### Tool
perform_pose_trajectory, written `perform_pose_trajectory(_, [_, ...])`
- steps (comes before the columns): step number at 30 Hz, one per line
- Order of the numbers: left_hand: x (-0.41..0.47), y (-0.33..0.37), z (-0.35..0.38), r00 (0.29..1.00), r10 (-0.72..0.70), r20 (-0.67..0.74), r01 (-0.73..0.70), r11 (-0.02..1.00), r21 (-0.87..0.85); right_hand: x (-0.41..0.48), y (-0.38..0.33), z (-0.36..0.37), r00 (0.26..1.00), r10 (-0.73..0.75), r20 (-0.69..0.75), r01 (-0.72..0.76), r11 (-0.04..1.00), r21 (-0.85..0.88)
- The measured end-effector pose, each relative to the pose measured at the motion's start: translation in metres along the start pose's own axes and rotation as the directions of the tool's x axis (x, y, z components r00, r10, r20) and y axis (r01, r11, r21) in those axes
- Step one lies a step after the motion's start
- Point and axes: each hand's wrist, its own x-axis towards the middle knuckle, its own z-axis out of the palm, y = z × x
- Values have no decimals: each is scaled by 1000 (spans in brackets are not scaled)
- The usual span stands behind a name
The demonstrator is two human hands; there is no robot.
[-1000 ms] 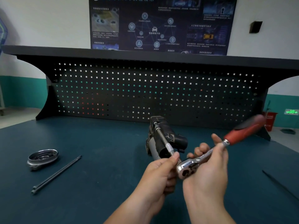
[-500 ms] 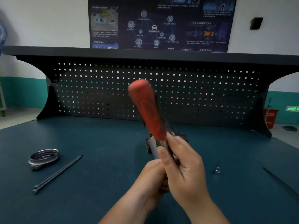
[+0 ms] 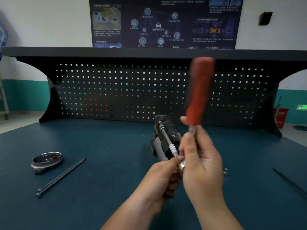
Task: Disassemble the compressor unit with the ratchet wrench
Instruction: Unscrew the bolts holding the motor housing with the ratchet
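The black and grey compressor unit (image 3: 163, 135) lies on the dark blue table, near the pegboard. A long extension bar (image 3: 166, 138) runs from its far end back toward me. My left hand (image 3: 162, 178) pinches the knurled near end of that bar. My right hand (image 3: 201, 165) grips the ratchet wrench (image 3: 199, 97) by its steel neck. Its red handle points up and is blurred by motion. The ratchet head is mostly hidden between my hands.
A round metal cover (image 3: 46, 161) and two long black bolts (image 3: 61, 176) lie at the left. A small metal part (image 3: 225, 170) sits to the right of my right hand, and a thin black rod (image 3: 289, 180) lies at the far right. The pegboard (image 3: 132, 92) closes the back.
The red handle swung from lying out to the right, up and over to the left, then back to upright, slightly right. My left hand kept its hold on the bar.
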Motion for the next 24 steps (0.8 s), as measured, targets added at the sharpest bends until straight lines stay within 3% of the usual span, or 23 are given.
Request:
perform_pose_trajectory(3, [-1,0,2,998,59,-2,-59,998,-31,-3,3,3,953,-118,279,182,960,-214])
perform_pose_trajectory(6, [-3,2,2,993,110,47,-103,986,-130,-6,6,6,911,-169,377,289,913,-289])
perform_pose_trajectory(9, [-1,1,-2,998,46,37,-42,993,-110,-7,4,5,969,-160,186,196,961,-195])
perform_pose_trajectory(11, [1,1,-2,1000,7,21,-4,991,-131,-4,1,5,996,29,-83,-21,996,87])
perform_pose_trajectory(13, [1,2,0,1000,9,28,-3,984,-176,1,1,3,919,291,-267,-167,899,404])
perform_pose_trajectory(15, [0,2,3,999,25,23,-21,986,-165,5,1,-2,862,390,-323,-198,846,494])
perform_pose_trajectory(17, [0,1,3,1000,19,8,-18,990,-142,4,-2,-1,899,313,-308,-174,897,406])
perform_pose_trajectory(20, [3,0,-3,999,-32,-2,32,998,-58,-2,0,3,990,52,-134,-37,993,113])
perform_pose_trajectory(22, [2,1,-4,999,-35,-13,35,999,-12,-6,3,5,995,-80,56,83,994,-68])
perform_pose_trajectory(24, [1,3,-3,1000,8,-18,-8,1000,-7,-6,3,5,952,-176,253,230,951,-207])
